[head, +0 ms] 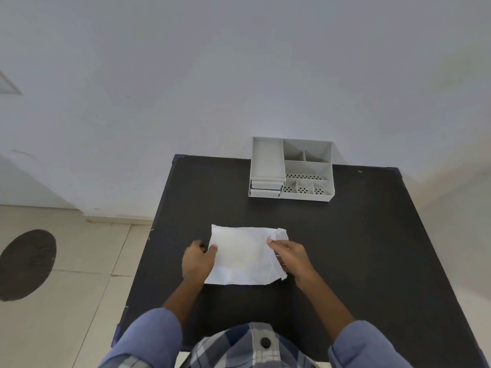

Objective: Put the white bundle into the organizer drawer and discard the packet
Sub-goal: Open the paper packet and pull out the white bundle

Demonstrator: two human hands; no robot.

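Observation:
A flat white packet (243, 254) lies on the black table (345, 235) in front of me. My left hand (198, 261) grips its left edge, thumb on top. My right hand (291, 256) pinches the crumpled, opened right end. The white bundle itself is not visible; whether it sits inside the packet I cannot tell. A grey desk organizer (291, 170) stands at the table's far edge, with open compartments on the right and small drawers (265, 188) stacked at its lower left, which look pushed in.
The table ends close on the left, with tiled floor and a dark round mat (26, 264) beyond it. A plain white wall rises behind the organizer. Bare black tabletop stretches to the right of the packet.

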